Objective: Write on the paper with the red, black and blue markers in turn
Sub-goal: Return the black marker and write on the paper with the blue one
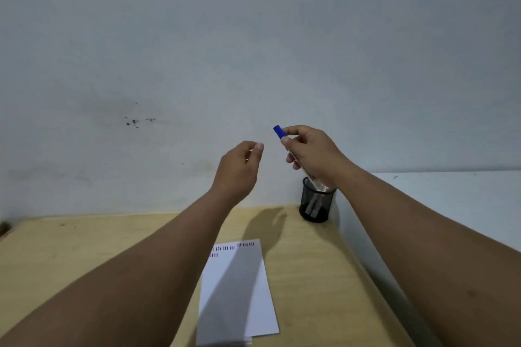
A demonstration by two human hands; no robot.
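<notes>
Wooden table: marked paper flat, mesh cup far corner

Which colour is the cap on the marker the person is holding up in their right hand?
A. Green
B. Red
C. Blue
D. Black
C: the right hand grips a marker whose cap, sticking out above the fingers, is plainly blue.
</notes>
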